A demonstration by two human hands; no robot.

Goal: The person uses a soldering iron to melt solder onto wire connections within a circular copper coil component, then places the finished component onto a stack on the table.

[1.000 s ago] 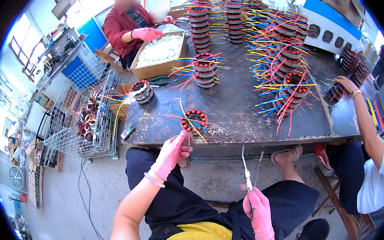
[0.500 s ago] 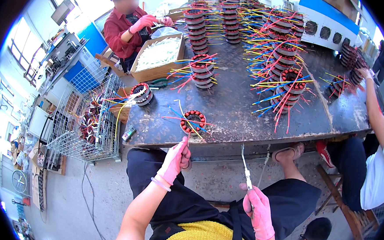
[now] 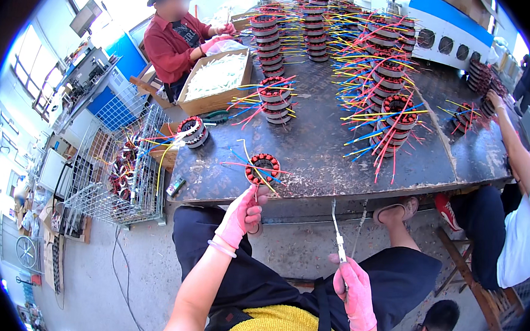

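My left hand [image 3: 242, 215], in a pink glove, is raised at the table's near edge. Its thumb and fingertips pinch a thin wire at the near rim of a motor stator [image 3: 263, 169]. This ring has red windings and lies flat on the table, with red, blue and yellow leads crossing over it. Above my right thigh, my gloved right hand [image 3: 355, 292] is closed round a slim torch [image 3: 340, 246] with a white body and a bent metal tube. The tube's tip points up toward the table edge, apart from the stator.
Tall stacks of stators [image 3: 396, 110] with long leads stand across the dark table [image 3: 314, 162]. One stator [image 3: 192, 132] sits at left, near a lighter [image 3: 175, 187] and a carton of white pieces [image 3: 219, 78]. A wire cage [image 3: 115, 180] stands left. Co-workers sit far left and right.
The view has shifted slightly. My left hand is still at the stator's rim, with its fingers a little differently bent. The far-left co-worker's hands have moved lower over the carton.
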